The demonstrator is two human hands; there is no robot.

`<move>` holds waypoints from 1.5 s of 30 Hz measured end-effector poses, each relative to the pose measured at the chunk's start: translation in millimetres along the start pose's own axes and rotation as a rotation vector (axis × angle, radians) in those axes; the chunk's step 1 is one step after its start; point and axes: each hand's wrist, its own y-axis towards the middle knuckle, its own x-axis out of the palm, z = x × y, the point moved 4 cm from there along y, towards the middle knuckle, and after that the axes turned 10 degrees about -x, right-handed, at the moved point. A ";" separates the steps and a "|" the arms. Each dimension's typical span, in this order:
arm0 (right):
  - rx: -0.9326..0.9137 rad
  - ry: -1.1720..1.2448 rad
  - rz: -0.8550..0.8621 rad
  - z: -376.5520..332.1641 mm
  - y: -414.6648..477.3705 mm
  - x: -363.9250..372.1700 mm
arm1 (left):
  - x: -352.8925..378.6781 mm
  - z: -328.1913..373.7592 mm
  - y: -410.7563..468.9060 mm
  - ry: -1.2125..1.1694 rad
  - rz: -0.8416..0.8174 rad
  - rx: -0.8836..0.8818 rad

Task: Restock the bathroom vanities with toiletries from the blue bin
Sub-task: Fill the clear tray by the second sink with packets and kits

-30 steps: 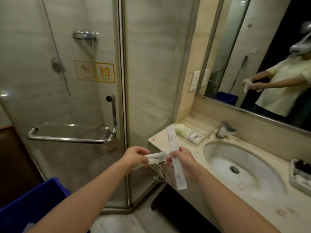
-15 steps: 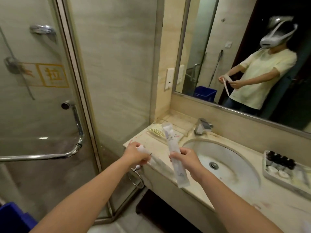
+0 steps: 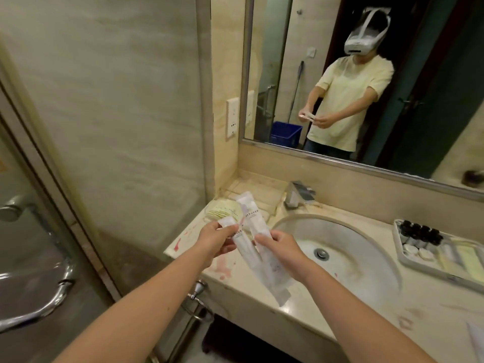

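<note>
My left hand point(image 3: 214, 241) pinches the top of a long white toiletry packet point(image 3: 247, 251), and my right hand point(image 3: 281, 248) grips a second long white packet point(image 3: 255, 216) that lies beside it. Both packets hang over the left end of the marble vanity counter point(image 3: 309, 313), in front of a small tray point(image 3: 264, 205) that holds pale green wrapped items point(image 3: 222, 209). The blue bin point(image 3: 285, 132) shows only as a reflection in the mirror.
An oval sink point(image 3: 348, 255) with a chrome faucet point(image 3: 298, 195) sits right of my hands. A white tray point(image 3: 440, 255) with small dark-capped bottles stands at the counter's right. The glass shower door and its chrome handle point(image 3: 34, 307) are at the left. A towel ring point(image 3: 197, 299) hangs under the counter.
The view has swung right, away from the shower toward the sink. My hands have come closer together, and the two packets now lie almost side by side instead of crossed.
</note>
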 end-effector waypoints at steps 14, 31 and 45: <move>0.275 0.025 -0.243 6.4 62.0 53.2 | -28.2 34.7 96.0 -0.014 -0.137 -0.154; 0.102 -0.503 -0.351 46.8 172.4 28.7 | -21.0 42.1 196.5 -0.061 0.069 -0.276; -0.199 -0.843 -0.228 77.4 283.1 7.1 | 0.4 53.9 311.1 -0.175 0.130 -0.352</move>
